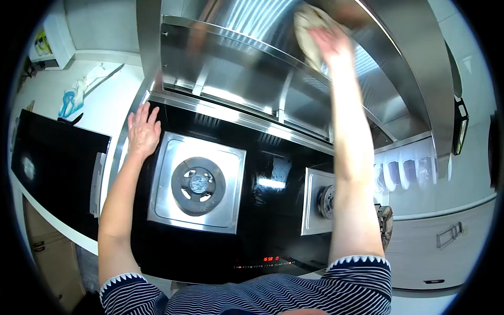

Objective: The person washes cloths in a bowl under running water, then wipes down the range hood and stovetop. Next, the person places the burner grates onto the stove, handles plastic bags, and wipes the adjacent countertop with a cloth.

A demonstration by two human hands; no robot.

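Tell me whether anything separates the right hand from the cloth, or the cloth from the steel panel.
Nothing visible does. The right hand lies on the beige cloth, which appears to be against the shiny steel panel; blur hides how firmly.

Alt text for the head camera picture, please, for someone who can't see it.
A person's right hand holds a beige cloth against a shiny metal panel above a black stove, while the left hand rests near the stove's back left corner. Two burners sit on metal plates; the right forearm partly hides one.
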